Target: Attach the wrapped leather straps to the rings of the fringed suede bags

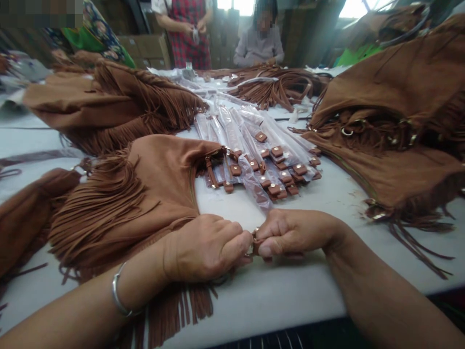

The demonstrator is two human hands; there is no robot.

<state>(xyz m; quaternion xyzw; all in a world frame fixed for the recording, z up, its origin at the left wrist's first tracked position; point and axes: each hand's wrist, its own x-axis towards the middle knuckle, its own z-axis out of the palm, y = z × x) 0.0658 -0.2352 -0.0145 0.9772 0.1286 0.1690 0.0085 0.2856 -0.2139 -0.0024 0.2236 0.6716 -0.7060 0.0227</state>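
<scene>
A brown fringed bag (163, 165) lies on the white table at the left, its fringe hanging over the front edge. My left hand (209, 247), with a silver bangle on the wrist, is closed at the bag's lower right, gripping a metal ring or clasp that is mostly hidden. Facing it, my right hand (290, 235) pinches the brown strap end (257, 246) beside that metal part. The two hands nearly touch. A plastic-wrapped strap (256, 186) runs from behind my right hand towards the pile.
Several plastic-wrapped straps (279, 160) with brown snap tabs lie mid-table. More brown fringed bags are heaped at the back left (109, 104) and right (392, 106). Brown fringe strips (276, 87) lie farther back. Other people are across the table and at the far left.
</scene>
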